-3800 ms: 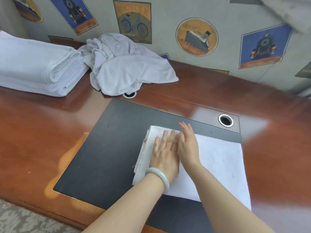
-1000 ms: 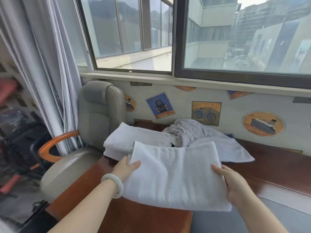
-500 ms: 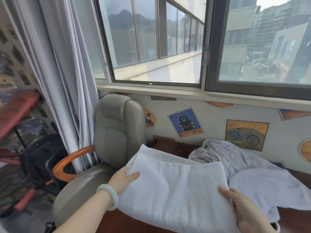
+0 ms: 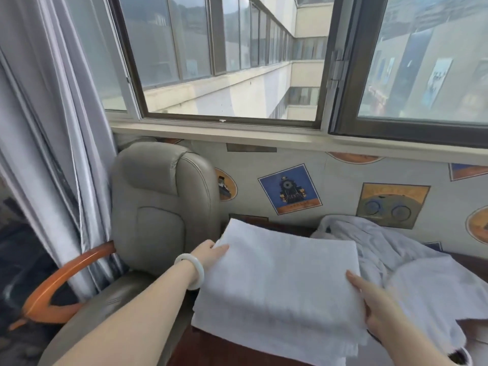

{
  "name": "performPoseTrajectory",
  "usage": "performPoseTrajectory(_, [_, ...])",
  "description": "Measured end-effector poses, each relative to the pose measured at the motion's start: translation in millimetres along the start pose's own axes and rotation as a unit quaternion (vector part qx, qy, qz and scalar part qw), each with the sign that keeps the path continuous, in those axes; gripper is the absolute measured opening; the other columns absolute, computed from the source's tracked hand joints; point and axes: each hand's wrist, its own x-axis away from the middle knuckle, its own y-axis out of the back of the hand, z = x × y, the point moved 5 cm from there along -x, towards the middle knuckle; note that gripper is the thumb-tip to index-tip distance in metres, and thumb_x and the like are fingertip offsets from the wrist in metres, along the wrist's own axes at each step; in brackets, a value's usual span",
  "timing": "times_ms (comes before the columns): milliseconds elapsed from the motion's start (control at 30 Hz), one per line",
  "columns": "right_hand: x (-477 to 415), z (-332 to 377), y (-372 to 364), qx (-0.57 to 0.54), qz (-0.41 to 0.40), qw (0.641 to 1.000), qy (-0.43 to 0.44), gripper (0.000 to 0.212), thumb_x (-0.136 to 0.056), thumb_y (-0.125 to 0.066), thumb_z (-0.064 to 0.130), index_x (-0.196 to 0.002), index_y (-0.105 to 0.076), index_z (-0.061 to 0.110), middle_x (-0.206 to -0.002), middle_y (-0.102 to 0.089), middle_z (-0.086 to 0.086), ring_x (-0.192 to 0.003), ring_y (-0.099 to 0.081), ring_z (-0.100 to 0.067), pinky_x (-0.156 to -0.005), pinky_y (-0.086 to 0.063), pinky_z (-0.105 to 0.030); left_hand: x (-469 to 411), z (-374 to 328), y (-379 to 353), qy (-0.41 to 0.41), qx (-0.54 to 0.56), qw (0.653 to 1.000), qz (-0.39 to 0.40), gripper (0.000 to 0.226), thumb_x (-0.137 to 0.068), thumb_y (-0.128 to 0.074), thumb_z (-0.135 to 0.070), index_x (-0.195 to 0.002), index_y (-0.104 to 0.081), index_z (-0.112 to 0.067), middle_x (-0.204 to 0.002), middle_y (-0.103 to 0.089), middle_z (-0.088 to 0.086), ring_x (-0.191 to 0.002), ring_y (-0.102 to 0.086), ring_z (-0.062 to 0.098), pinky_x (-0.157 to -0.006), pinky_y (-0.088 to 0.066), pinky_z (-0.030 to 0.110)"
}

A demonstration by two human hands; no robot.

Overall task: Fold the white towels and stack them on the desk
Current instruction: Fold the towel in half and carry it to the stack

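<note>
Half a second ago the folded towel [image 4: 277, 281] was carried tilted above the pile; it now lies flat and lower, spread over the stack [image 4: 245, 233] of folded towels at the desk's left end, and the view sits closer to it. The left hand [image 4: 211, 256], with a pale bracelet [image 4: 194, 270] on its wrist, still grips the towel's left edge, thumb on top and fingers tucked out of sight beneath. The right hand [image 4: 375, 305] keeps hold of the right edge in the same way, one digit laid along the top and the rest hidden under the cloth. The layered edges of the stack show below the towel's near right corner. Just right of the stack lie the crumpled towels [image 4: 383, 249], unfolded, one fold spilling toward the right hand.

The desk [image 4: 227, 351] is dark reddish wood, seen only in slivers. At far left hangs a grey curtain [image 4: 52, 154]; beside it stands a grey leather chair [image 4: 163, 207] with an orange wooden armrest [image 4: 66, 281], touching the desk's left end. Above runs a wide window [image 4: 224, 62] facing other buildings. Below the sill, the wallpaper [image 4: 338, 186] carries a locomotive picture [image 4: 290, 190] and, further right, a bicycle picture [image 4: 390, 204]
</note>
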Motion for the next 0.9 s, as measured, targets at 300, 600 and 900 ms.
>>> performPoseTrajectory(300, [-37.6,-25.5,2.5,0.095,-0.062,0.993,0.026,0.034,-0.093,-0.066,0.029,-0.109,-0.066,-0.001,-0.095,-0.072,-0.019,-0.091,-0.067,-0.037,-0.097,-0.049,-0.057,-34.4,43.4,-6.2,0.041,0.038,0.994,0.096,0.02,-0.098,-0.055,-0.03,-0.111,-0.062,-0.016,-0.118,-0.067,0.006,-0.108,-0.063,0.027,-0.099,-0.048,0.046])
performPoseTrajectory(600, [-29.0,-12.9,-9.6,0.136,-0.081,0.985,0.064,0.037,-0.089,-0.071,0.035,-0.11,-0.064,0.006,-0.104,-0.069,-0.013,-0.095,-0.065,-0.035,-0.094,-0.052,-0.053,-28.4,40.2,14.8,-0.022,0.095,0.994,0.046,0.018,-0.097,-0.06,-0.018,-0.115,-0.062,-0.022,-0.111,-0.069,0.002,-0.102,-0.064,0.021,-0.085,-0.054,0.039])
performPoseTrajectory(900, [-39.5,-25.7,-11.3,0.165,-0.07,0.982,0.055,0.037,-0.092,-0.067,0.032,-0.115,-0.062,0.004,-0.112,-0.066,-0.014,-0.104,-0.061,-0.037,-0.099,-0.048,-0.056,-24.7,51.0,9.3,-0.029,0.059,0.997,-0.041,0.023,-0.096,-0.062,-0.02,-0.119,-0.064,-0.016,-0.103,-0.069,0.002,-0.095,-0.066,0.023,-0.093,-0.053,0.047])
